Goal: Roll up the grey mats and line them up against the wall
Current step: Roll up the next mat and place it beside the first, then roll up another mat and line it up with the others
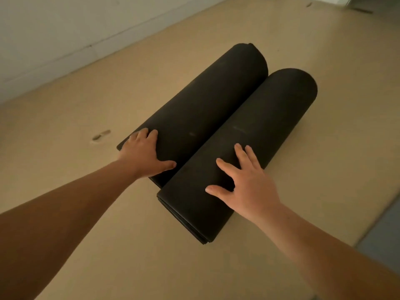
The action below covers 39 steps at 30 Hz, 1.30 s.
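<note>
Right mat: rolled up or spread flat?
Rolled up: the right mat is a full cylinder beside the left mat, layered edges showing at its near end.

The left mat [201, 109] and right mat [255, 135], both dark grey and fully rolled, lie touching side by side on the floor [86, 126].

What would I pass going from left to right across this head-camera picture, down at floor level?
A scuff mark on the floor → left hand → left rolled mat → right rolled mat → grey floor strip.
</note>
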Each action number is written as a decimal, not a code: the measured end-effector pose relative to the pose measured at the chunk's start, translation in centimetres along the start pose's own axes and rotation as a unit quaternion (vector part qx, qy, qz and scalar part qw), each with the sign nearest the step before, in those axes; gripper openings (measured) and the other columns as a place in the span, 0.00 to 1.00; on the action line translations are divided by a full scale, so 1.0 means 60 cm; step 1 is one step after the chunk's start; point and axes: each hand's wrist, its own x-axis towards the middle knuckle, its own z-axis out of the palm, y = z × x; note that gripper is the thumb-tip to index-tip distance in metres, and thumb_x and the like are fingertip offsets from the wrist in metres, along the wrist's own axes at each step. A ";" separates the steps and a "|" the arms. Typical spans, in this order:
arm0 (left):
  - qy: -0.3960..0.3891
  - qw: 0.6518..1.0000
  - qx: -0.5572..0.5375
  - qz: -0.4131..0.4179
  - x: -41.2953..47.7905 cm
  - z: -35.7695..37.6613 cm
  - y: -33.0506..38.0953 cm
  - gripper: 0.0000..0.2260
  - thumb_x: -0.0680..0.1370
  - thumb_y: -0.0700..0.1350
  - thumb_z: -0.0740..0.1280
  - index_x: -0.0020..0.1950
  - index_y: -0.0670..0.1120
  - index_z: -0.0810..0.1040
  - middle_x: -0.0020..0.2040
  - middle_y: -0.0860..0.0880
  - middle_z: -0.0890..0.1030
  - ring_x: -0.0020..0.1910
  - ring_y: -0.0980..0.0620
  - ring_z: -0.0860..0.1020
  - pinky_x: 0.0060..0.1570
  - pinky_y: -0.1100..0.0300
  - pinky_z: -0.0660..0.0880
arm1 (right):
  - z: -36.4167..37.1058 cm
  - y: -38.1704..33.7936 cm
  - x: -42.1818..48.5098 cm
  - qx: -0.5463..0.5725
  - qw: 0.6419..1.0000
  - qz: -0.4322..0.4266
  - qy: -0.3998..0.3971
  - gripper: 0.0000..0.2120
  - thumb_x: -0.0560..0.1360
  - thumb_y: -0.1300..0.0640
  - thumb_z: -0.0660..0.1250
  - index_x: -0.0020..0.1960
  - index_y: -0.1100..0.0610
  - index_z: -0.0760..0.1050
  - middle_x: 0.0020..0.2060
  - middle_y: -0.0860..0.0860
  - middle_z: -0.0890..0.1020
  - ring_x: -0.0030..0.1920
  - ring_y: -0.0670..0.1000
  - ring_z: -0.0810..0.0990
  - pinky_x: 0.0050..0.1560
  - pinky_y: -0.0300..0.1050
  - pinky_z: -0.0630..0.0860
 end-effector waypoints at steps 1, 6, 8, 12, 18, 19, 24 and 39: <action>0.005 1.000 -0.009 0.005 -0.005 -0.006 0.009 0.48 0.72 0.70 0.71 0.84 0.51 0.55 0.83 0.44 0.57 0.81 0.39 0.57 0.76 0.40 0.61 | -0.004 0.002 -0.005 -0.003 1.000 -0.001 -0.005 0.40 0.73 0.22 0.54 0.81 0.36 0.55 0.84 0.50 0.45 0.83 0.57 0.41 0.76 0.60 0.65; 0.012 0.996 -0.028 0.087 -0.039 -0.025 0.070 0.37 0.77 0.65 0.69 0.81 0.52 0.63 0.81 0.47 0.63 0.79 0.43 0.63 0.75 0.44 0.65 | -0.020 0.015 -0.028 0.034 0.999 0.017 -0.012 0.36 0.77 0.27 0.57 0.81 0.37 0.54 0.84 0.48 0.51 0.83 0.55 0.52 0.72 0.56 0.71; 0.020 0.990 -0.045 0.134 -0.057 -0.029 0.107 0.32 0.79 0.63 0.69 0.79 0.52 0.67 0.78 0.50 0.67 0.76 0.47 0.67 0.72 0.47 0.68 | -0.034 0.032 -0.035 0.046 0.998 0.031 -0.012 0.33 0.79 0.30 0.58 0.80 0.39 0.59 0.82 0.47 0.58 0.81 0.52 0.60 0.68 0.54 0.75; 0.014 0.966 -0.097 0.239 -0.105 -0.029 0.216 0.25 0.81 0.59 0.68 0.76 0.55 0.70 0.71 0.55 0.73 0.67 0.55 0.74 0.65 0.57 0.73 | -0.072 0.106 -0.076 0.067 0.994 0.087 -0.007 0.27 0.81 0.35 0.60 0.77 0.43 0.67 0.73 0.46 0.73 0.70 0.50 0.74 0.64 0.50 0.76; -0.024 0.919 -0.110 0.378 -0.196 0.039 0.424 0.25 0.81 0.58 0.68 0.77 0.54 0.70 0.69 0.55 0.75 0.65 0.55 0.76 0.64 0.55 0.76 | -0.090 0.285 -0.236 0.151 0.961 0.230 0.015 0.18 0.80 0.37 0.63 0.67 0.42 0.76 0.55 0.43 0.84 0.55 0.47 0.81 0.60 0.49 0.77; -0.031 0.911 -0.104 0.397 -0.213 0.056 0.461 0.26 0.81 0.58 0.68 0.78 0.54 0.69 0.70 0.55 0.74 0.65 0.54 0.76 0.64 0.55 0.76 | -0.092 0.316 -0.277 0.162 0.954 0.253 0.015 0.18 0.80 0.38 0.64 0.65 0.43 0.77 0.51 0.43 0.83 0.53 0.47 0.81 0.60 0.48 0.77; -0.075 0.852 -0.086 0.511 -0.326 0.133 0.636 0.31 0.80 0.56 0.69 0.81 0.52 0.64 0.73 0.53 0.71 0.69 0.50 0.74 0.64 0.54 0.73 | -0.092 0.439 -0.503 0.185 0.911 0.361 0.072 0.16 0.79 0.42 0.68 0.62 0.47 0.81 0.44 0.42 0.82 0.49 0.48 0.81 0.57 0.45 0.76; -0.117 0.648 0.286 0.697 -0.635 0.397 0.742 0.44 0.68 0.70 0.73 0.74 0.48 0.64 0.75 0.41 0.63 0.70 0.39 0.65 0.64 0.46 0.68 | 0.121 0.510 -0.932 0.311 0.815 0.474 0.120 0.07 0.79 0.51 0.70 0.53 0.52 0.84 0.40 0.48 0.86 0.42 0.50 0.85 0.55 0.52 0.81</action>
